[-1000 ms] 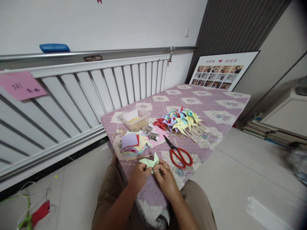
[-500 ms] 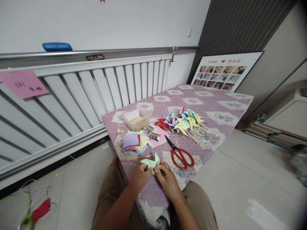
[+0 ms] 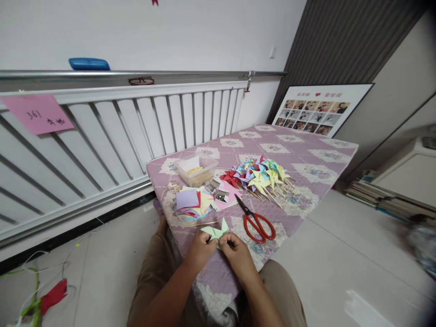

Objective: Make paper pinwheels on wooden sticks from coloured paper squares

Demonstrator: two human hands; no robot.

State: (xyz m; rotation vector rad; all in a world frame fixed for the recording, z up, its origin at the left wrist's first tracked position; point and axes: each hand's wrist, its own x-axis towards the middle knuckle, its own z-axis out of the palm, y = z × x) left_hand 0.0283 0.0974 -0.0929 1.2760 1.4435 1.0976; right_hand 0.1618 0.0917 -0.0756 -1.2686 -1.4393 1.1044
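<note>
A pale green paper pinwheel (image 3: 215,232) is pinched between my two hands, its points sticking up above the fingers. My left hand (image 3: 201,249) is closed on its left side. On the other side, my right hand (image 3: 237,254) grips it with thumb and forefinger near the middle; fingers hide the centre. Just beyond lies a thin wooden stick (image 3: 201,224). Orange-handled scissors (image 3: 258,225) rest to the right of my right hand. Ahead on the left is a stack of coloured paper squares (image 3: 188,200), beside a small box of metal pins (image 3: 222,196).
A clear plastic box (image 3: 196,169) with sticks stands behind the paper. Finished pinwheels (image 3: 260,175) on sticks lie heaped right of it. The flowered tablecloth (image 3: 235,270) covers the table, whose left side runs near a white radiator (image 3: 190,118). A photo board (image 3: 315,106) leans behind.
My view has shifted slightly, so the surroundings appear a little displaced. Both hands keep hold of the green pinwheel, with only small finger movement.
</note>
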